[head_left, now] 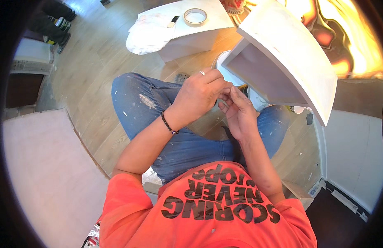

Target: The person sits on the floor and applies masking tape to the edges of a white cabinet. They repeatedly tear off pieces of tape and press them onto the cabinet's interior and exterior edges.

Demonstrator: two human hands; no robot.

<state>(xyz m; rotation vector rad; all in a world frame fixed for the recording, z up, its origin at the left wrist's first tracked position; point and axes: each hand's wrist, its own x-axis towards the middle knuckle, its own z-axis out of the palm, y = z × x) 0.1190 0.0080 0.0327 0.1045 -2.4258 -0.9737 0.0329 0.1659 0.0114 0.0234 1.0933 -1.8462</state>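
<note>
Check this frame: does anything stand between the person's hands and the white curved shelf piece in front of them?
Nothing visible does. The left hand and right hand meet fingertip to fingertip just short of the white shelf piece, with open space between; whatever they pinch is too small to tell.

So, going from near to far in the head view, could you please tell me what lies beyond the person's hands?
Left hand and right hand pinched together → white bucket → white cloth → tape roll on the white board.
</note>
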